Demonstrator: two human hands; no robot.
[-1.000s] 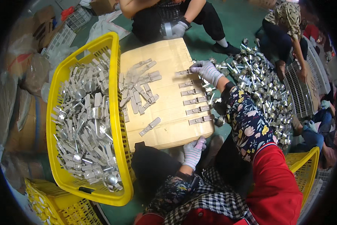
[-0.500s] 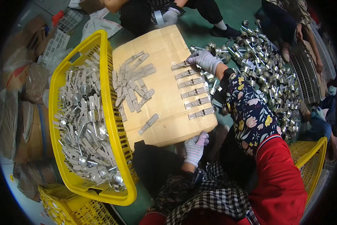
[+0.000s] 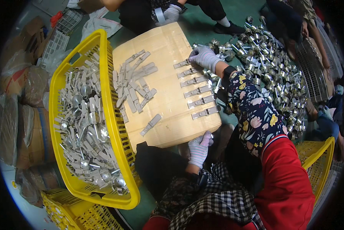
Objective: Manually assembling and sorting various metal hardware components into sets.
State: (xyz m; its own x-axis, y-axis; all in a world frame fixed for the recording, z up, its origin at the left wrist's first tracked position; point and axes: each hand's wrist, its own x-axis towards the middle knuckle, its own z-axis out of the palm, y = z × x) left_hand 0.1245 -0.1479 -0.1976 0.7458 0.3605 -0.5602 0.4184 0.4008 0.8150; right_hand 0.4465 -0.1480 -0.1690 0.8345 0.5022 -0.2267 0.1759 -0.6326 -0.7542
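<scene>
In a striped glove, my right hand [image 3: 205, 57] pinches the right end of the farthest grey clip-like piece [image 3: 181, 64]. That piece is part of a row of several such pieces with small metal fittings [image 3: 198, 91], along the right side of a cardboard-coloured board [image 3: 170, 132]. My left hand [image 3: 199, 150], gloved too, is below the board's near edge, thumb and fingers closed together; what they hold, if anything, is too small to make out. A loose heap of similar grey pieces [image 3: 133, 90] covers the board's left half, with a single one [image 3: 151, 124] apart nearer to me.
A yellow basket [image 3: 110, 96] full of grey pieces and metal parts stands against the board's left. Metal cup-shaped parts with rods [image 3: 264, 73] are heaped on the floor at right. Across from me a person's gloved hand [image 3: 172, 13] holds a tape roll. Another yellow basket [image 3: 327, 153] is at right.
The whole view has shifted slightly. My right hand stays at the farthest piece of the row, and my left hand keeps its place at the near edge.
</scene>
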